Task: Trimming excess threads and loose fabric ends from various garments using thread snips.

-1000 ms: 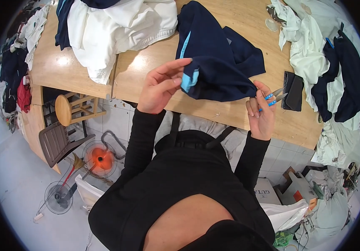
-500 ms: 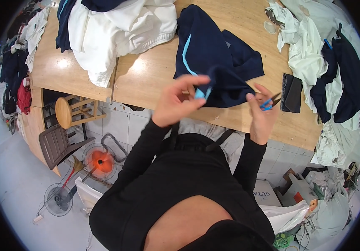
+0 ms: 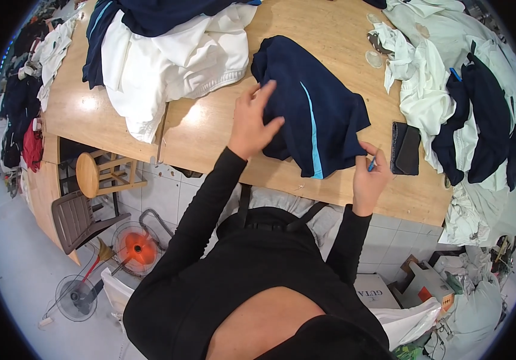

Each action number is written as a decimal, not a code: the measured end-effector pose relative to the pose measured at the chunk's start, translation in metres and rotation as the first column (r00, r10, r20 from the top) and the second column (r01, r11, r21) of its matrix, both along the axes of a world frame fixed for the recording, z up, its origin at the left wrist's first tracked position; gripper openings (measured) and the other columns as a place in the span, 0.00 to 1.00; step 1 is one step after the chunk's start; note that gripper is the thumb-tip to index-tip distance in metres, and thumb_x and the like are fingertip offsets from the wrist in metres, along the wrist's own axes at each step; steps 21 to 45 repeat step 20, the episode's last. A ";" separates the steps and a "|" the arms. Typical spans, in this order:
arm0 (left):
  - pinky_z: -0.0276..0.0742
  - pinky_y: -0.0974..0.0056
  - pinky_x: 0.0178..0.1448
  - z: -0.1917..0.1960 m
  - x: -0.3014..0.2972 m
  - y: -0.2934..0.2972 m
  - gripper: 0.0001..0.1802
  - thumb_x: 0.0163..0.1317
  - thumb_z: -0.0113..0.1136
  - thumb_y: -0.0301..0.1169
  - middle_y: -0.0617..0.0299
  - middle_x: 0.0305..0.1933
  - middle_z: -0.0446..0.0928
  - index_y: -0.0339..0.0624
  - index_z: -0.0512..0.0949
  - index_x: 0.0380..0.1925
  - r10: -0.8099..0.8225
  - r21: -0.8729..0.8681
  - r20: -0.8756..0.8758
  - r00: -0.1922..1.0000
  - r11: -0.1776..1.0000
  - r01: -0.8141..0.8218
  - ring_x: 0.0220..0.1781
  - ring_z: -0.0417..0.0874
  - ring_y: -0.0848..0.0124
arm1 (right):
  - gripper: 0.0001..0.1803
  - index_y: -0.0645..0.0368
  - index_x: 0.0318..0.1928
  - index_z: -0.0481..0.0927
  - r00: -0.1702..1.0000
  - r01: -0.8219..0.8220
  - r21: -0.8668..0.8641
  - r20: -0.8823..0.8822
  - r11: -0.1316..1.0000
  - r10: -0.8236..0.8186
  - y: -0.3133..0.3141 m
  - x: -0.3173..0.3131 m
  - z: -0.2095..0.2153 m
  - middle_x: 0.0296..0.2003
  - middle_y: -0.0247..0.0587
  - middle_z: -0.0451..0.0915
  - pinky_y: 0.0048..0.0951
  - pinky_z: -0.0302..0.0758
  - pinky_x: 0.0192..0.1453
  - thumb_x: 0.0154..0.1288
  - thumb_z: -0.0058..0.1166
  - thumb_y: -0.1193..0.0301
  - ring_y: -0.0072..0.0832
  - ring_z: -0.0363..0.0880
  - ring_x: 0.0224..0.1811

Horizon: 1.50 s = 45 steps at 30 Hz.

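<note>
A navy garment piece [image 3: 288,78] with a light-blue stripe [image 3: 313,129] lies on the wooden table in front of me. At its left edge is my left hand [image 3: 252,123], fingers spread and nothing held in it; whether the fingertips touch the cloth I cannot tell. My right hand [image 3: 371,183] is closed at the garment's lower right corner, with the thumb and a finger at the cloth. Small blue-handled scissors [image 3: 372,163] are held in that hand, with only a bit of blue showing between the fingers and the blades hidden.
White garments [image 3: 174,60] with navy ones on top lie at the far left of the table [image 3: 210,138]. A dark wallet-like case [image 3: 405,149] rests to the right, beside heaped white and navy clothes [image 3: 486,114]. A stool [image 3: 90,174], chair [image 3: 78,222] and fans [image 3: 135,247] stand lower left.
The garment has been turned and spread, its stripe now running down the middle. My left hand has let go of the light-blue edge and moved up and left. The scissors' blades no longer show.
</note>
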<state>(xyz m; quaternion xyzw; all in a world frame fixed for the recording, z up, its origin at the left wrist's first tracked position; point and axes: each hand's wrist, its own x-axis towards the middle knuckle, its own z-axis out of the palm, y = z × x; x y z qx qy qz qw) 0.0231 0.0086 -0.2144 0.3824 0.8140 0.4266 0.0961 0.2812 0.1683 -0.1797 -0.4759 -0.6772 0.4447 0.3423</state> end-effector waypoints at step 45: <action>0.79 0.56 0.75 0.054 -0.086 -0.005 0.44 0.72 0.73 0.29 0.56 0.84 0.64 0.43 0.62 0.83 0.009 0.425 0.235 0.972 0.898 -0.111 0.74 0.78 0.56 | 0.12 0.66 0.57 0.87 0.988 -0.127 -0.335 0.037 0.934 0.147 0.017 0.023 0.033 0.44 0.39 0.92 0.21 0.73 0.50 0.82 0.60 0.73 0.17 0.83 0.45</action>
